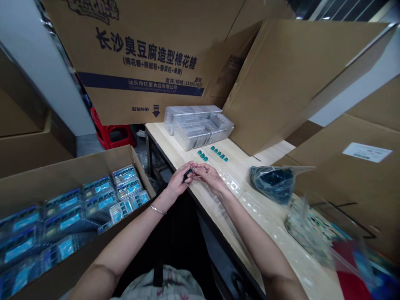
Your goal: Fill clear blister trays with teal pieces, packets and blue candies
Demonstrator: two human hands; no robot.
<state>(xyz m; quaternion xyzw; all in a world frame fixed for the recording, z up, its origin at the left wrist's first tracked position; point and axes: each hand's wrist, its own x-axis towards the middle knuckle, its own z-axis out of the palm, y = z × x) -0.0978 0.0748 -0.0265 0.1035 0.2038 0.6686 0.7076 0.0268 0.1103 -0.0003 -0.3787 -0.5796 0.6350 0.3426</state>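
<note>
Near the table's front edge my two hands meet. My left hand (178,180) is closed around a small dark piece (186,176), whose kind is too small to make out. The fingertips of my right hand (208,175) are pinched together against it, and what they hold, if anything, is hidden. Just beyond the hands, small teal pieces lie in two short rows, a nearer row (202,156) and a farther row (219,153). Clear plastic blister trays (234,184) lie flat on the table, running under and beside my right forearm.
Stacked clear plastic trays (200,129) stand at the table's far end. To the right are a bag of dark teal pieces (271,183) and another clear bag (308,233). Large cardboard (150,54) rises behind. An open carton (93,166) at left holds blue-carded packs (67,221).
</note>
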